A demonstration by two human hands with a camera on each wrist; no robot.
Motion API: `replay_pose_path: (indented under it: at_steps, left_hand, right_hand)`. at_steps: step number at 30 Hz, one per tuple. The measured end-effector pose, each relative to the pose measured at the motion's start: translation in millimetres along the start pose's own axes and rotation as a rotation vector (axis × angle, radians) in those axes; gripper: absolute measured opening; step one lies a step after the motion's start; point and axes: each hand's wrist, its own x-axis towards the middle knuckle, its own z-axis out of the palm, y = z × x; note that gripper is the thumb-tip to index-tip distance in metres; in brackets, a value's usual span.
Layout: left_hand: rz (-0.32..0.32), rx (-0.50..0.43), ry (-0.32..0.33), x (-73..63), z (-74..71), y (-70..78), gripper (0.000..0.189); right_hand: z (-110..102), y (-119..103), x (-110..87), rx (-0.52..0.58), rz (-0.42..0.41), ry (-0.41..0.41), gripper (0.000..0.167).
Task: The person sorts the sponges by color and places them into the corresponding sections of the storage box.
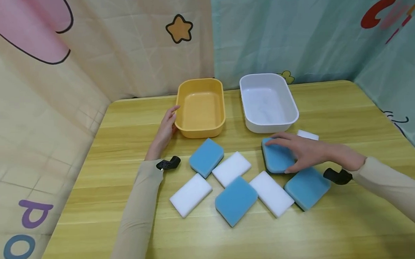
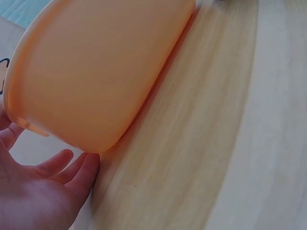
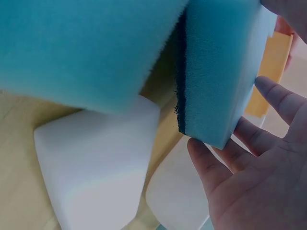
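My left hand (image 1: 165,131) rests against the left wall of a yellow basin (image 1: 200,134), its fingertips at the rim and lower outer wall. Over at the right, my right hand (image 1: 306,151) holds a blue sponge (image 1: 278,157) between thumb and fingers. That sponge's dark scouring layer (image 3: 181,76) shows along one side in the right wrist view. Close by lie another blue sponge (image 1: 308,187) and a white sponge (image 1: 308,134), partly hidden by the hand. A white basin (image 1: 272,128) stands behind the held sponge.
Between the arms lie two blue sponges, one upper left (image 1: 206,157) and one nearer (image 1: 236,201), among white sponges (image 1: 190,195). A patterned curtain (image 1: 139,52) hangs behind the wooden table (image 1: 104,209) and along its sides.
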Motion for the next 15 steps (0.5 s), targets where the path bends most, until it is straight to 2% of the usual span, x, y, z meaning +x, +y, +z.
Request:
replay_pose_path:
  at_steps: [15]
  left_hand:
    - [-0.004,0.021,0.016,-2.0,-0.6,-0.5,0.043]
  right_hand:
    - [-15.2,-5.0,4.6,-0.022,-0.112,0.050,0.077]
